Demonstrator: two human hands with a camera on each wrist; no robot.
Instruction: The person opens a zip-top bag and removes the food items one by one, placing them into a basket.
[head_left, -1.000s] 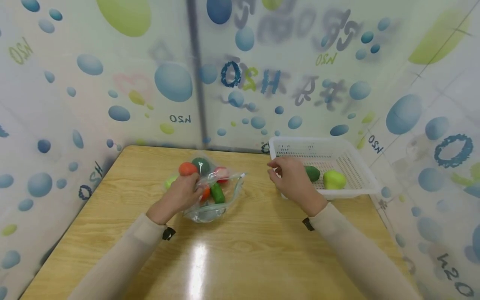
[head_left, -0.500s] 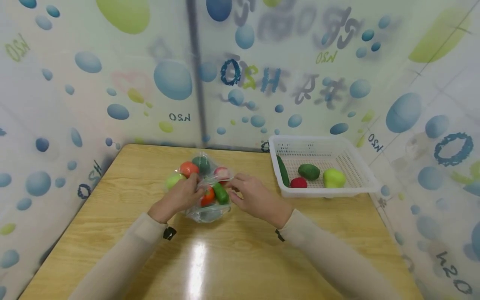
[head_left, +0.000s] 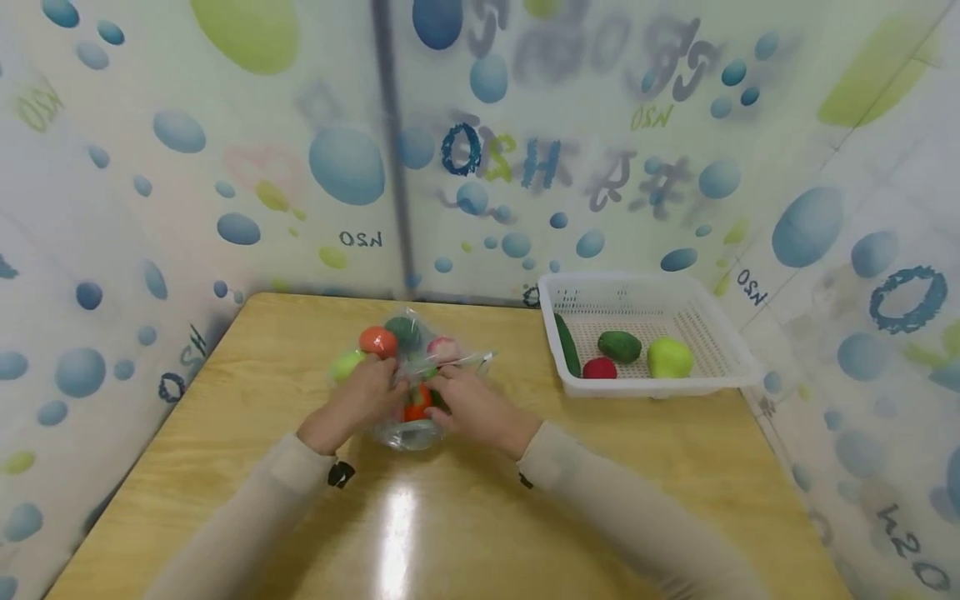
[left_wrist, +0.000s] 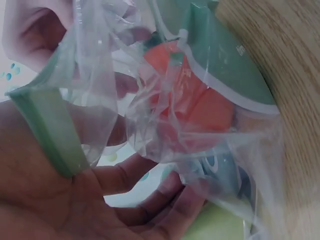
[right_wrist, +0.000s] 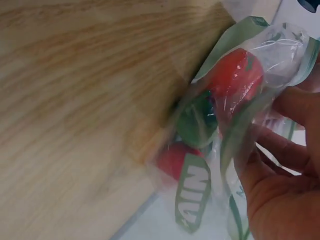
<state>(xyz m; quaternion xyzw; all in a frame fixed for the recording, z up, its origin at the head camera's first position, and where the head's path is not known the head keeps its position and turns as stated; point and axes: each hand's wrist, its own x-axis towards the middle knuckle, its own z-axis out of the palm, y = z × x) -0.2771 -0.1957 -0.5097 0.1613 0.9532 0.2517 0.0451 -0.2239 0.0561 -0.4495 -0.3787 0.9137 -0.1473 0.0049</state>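
Observation:
A clear zip bag (head_left: 408, 435) with green printing lies left of centre, holding several fruits and vegetables. In it are a red tomato (head_left: 378, 342), a dark green round piece (head_left: 405, 330), a pink-red piece (head_left: 443, 350), a light green piece (head_left: 347, 364) and an orange-red tomato-like piece (head_left: 417, 403). My left hand (head_left: 360, 390) grips the bag's left side, its green rim strip (left_wrist: 52, 132) running across the palm. My right hand (head_left: 474, 407) bends over the bag's right side, partly covering a green piece; I cannot tell whether it pinches film or food.
At the back right stands a white basket (head_left: 660, 385) holding a cucumber (head_left: 567, 345), an avocado-like dark green piece (head_left: 619, 347), a red round piece (head_left: 600, 368) and a yellow-green pear-like piece (head_left: 670, 357). Patterned walls close off the wooden table (head_left: 600, 500) behind and at the sides.
My right hand has moved left from the basket's near corner to the bag, uncovering the cucumber and red piece in the basket. The left hand has stayed on the bag.

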